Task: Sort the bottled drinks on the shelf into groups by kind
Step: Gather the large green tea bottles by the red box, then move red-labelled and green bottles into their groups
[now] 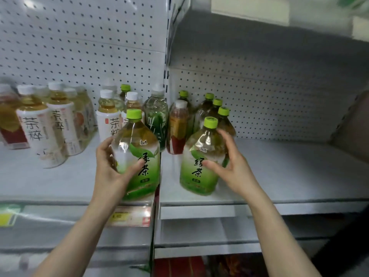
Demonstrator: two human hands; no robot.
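Head view: the left hand (111,166) grips a large green-tea bottle (139,154) with a lime cap, at the front edge of the left shelf board (60,180), hard against the seam where the two bays meet. Its thumb (137,164) lies across the label and its fingers (105,145) curl round the bottle's left side. I cannot tell whether the base rests on the board.

A second green-tea bottle (196,172) stands upright near the front of the right shelf board (289,172). The right hand (234,168) is spread loosely beside it, its thumb tip touching the label and its long fingers reaching up past the right shoulder. Whether those fingers touch the plastic is unclear.

Just behind stands a cluster of green-capped bottles (217,108), and to their left a red-labelled bottle (177,128). On the left board a clear bottle with a leaf print (156,114) stands behind the gripped one. Further left are white-labelled tea bottles (34,126). A price tag (129,216) sits on the front rail below the left hand.
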